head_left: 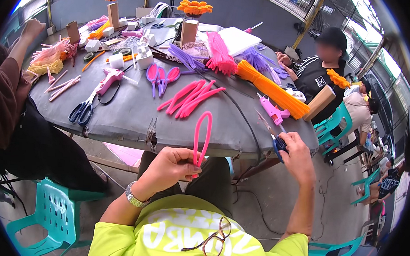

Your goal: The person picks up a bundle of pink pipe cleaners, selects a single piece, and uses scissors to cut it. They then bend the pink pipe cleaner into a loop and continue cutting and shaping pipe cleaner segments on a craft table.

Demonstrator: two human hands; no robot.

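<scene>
My left hand (177,165) pinches the two lower ends of a pink pipe cleaner (208,128), bent into a tall narrow loop standing upright before the table edge. At the table's right front, my right hand (297,156) is closed round the dark blue handles of a pair of scissors (278,142). Their blades point away to the upper left, close to a pink glue gun (273,110). Straight pink pipe cleaners (188,99) lie in a loose pile beyond my left hand. Behind them rest purple loops with pink centres (162,77).
A thick orange pipe cleaner bundle (272,90) lies at right, near a wooden block (320,102) with an orange flower. Another glue gun (110,80) and scissors (80,112) lie at left. A black cable (243,114) crosses the table. People stand or sit left and right.
</scene>
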